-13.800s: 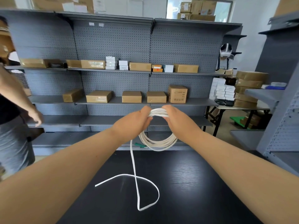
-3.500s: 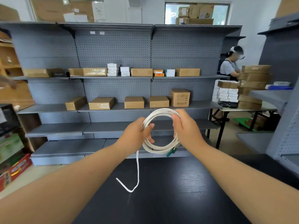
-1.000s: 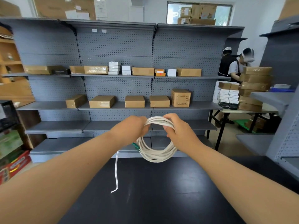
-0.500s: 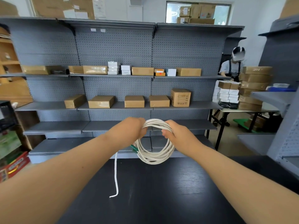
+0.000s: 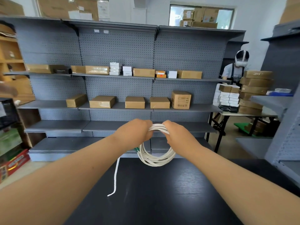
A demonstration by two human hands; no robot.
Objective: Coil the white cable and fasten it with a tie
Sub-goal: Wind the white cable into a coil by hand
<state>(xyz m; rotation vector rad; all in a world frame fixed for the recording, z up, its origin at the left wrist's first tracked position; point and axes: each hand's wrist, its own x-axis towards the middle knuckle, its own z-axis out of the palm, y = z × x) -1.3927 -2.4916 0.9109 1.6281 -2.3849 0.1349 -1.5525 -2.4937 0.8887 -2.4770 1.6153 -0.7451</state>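
The white cable (image 5: 155,158) hangs as a coil of several loops above the black table (image 5: 162,192). My left hand (image 5: 134,132) grips the top of the coil on the left side. My right hand (image 5: 178,137) grips the top on the right side, a short span of strands showing between the two fists. A loose tail of the cable (image 5: 115,177) drops from under my left hand, and its end touches the table. A small green piece (image 5: 136,149) shows at the coil's left edge, below my left hand; what it is I cannot tell.
Grey pegboard shelving (image 5: 120,108) with cardboard boxes stands beyond the table. A person (image 5: 235,70) stands at the back right by a folding table (image 5: 243,113) stacked with boxes. Another grey shelf unit (image 5: 284,127) rises at the right.
Over the last seconds the loose tail grew shorter as more cable joined the coil. In the last second my hands drew closer together at the coil's top, and the tail hardly moved.
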